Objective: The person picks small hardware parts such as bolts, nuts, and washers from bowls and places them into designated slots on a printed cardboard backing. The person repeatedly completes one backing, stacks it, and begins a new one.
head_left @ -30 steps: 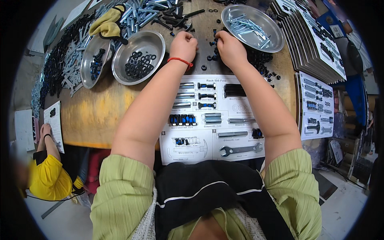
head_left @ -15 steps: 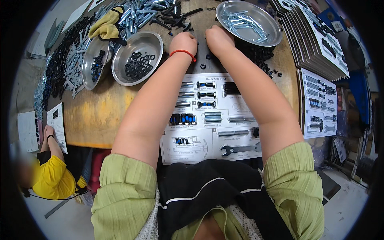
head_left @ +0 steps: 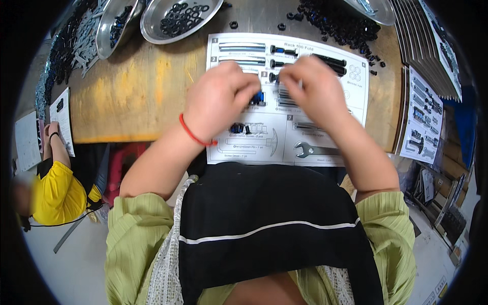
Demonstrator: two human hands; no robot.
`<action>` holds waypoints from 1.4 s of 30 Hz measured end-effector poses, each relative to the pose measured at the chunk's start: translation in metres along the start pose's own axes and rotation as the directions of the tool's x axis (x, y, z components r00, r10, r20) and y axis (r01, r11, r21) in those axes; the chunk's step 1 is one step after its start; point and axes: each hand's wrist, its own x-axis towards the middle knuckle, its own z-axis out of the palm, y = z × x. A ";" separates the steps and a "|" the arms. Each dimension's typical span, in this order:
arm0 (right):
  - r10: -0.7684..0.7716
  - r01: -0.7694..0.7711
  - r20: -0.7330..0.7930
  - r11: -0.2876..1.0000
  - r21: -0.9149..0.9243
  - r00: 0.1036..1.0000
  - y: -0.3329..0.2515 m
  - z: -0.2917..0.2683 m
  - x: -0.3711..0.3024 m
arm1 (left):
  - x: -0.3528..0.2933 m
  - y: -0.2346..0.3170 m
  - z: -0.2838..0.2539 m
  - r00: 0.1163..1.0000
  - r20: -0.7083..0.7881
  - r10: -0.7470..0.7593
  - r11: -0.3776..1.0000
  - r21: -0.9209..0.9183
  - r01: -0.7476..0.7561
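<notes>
Both hands hover over a white printed card [head_left: 351, 51] that has hardware laid on its drawings. My left hand [head_left: 219, 99], with a red cord at the wrist, has its fingers curled in a pinch beside some blue-coated bolts [head_left: 260, 97]. Across from it, my right hand [head_left: 319, 89] is also pinched, over silver sleeves [head_left: 285, 96]. Whatever the fingertips hold is hidden or too small to name. Black bolts [head_left: 283, 51] lie in the upper part of the card, near long silver tubes [head_left: 241, 47]. Short dark screws [head_left: 239, 128] and a wrench [head_left: 315, 150] are lower down.
Metal bowls stand at the back left, one with black washers [head_left: 184, 20], another with bolts [head_left: 119, 25]. Loose black nuts [head_left: 335, 23] form a pile behind the card. Stacked filled cards [head_left: 432, 46] rise at the right. At far left sits another person in a yellow shirt [head_left: 61, 195].
Both hands have come back from the far parts area to above the card, their fingers now curled toward each other. The view has shifted, so the card appears higher.
</notes>
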 end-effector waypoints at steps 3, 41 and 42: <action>-0.119 0.115 0.107 0.993 0.038 0.987 -0.022 0.020 -0.043 | -0.039 0.011 0.007 0.994 0.107 0.027 0.995 0.089 -0.037; 0.077 -0.068 0.089 0.992 -0.103 0.993 -0.047 0.044 -0.087 | -0.079 0.019 0.039 0.988 -0.156 -0.015 0.997 0.071 0.026; 0.080 -0.070 0.093 0.992 -0.102 0.992 -0.047 0.044 -0.087 | -0.078 0.017 0.038 0.988 -0.153 -0.022 0.997 0.068 0.033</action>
